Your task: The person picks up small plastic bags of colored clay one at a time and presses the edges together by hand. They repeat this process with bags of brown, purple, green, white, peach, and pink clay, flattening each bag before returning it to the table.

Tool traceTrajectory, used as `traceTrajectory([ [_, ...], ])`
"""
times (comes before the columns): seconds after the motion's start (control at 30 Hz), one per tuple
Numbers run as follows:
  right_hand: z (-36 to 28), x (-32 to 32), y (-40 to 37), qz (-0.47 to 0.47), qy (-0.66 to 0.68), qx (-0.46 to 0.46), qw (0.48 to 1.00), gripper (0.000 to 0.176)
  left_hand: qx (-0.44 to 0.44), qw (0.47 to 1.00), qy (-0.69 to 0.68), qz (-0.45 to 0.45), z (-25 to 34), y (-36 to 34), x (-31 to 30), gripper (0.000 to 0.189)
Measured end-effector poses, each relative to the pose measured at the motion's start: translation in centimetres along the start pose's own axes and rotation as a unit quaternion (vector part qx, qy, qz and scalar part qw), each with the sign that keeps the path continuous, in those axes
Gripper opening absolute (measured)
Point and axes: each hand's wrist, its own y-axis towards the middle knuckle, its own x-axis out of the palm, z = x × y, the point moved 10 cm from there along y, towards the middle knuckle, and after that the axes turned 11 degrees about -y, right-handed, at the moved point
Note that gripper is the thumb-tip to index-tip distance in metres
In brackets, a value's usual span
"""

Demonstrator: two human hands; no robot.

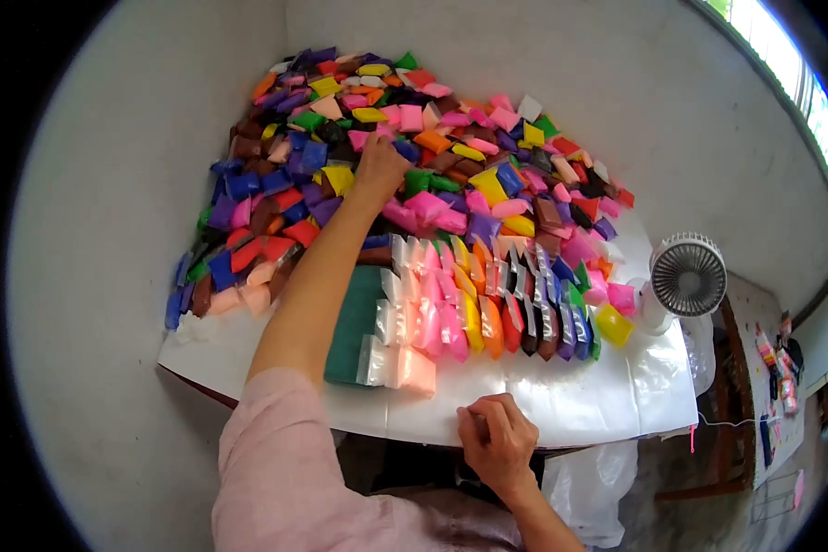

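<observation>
My left hand (382, 166) reaches across into a big heap of small coloured packets (432, 143). Its fingers are bent down among them, beside a pink packet (359, 140) and a blue packet (407, 150); the fingertips are hidden, so what they pinch does not show. At the table's front edge, my right hand (499, 440) rests with curled fingers and no visible item. Between my hands stand tight rows of clear-topped packets, sorted by colour, including yellow packets (471, 322) and black packets (529, 327). A peach packet (416, 371) lies nearest me, on a green mat (350, 322).
A white fan (688, 276) stands at the table's right side. White sheeting (607, 405) covers the table. Walls rise behind and to the left. A clear plastic bag (593, 488) hangs below the front edge. At the right, a side table (754, 368) holds small items.
</observation>
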Motion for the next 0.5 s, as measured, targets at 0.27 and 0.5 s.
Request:
traceTrajectory([
  [0.27,0.0,-0.1,-0.1,-0.001,0.007,-0.002,1.000,0.015,-0.191,0.843,-0.495,0.083,-7.3,-4.5,-8.0,0.026],
  [0.5,1.0,-1.0,0.4,-0.020,0.142,0.069,0.987,0.017,-0.235,0.516,-0.823,-0.042,4.1,-15.9,-19.6,0.021],
])
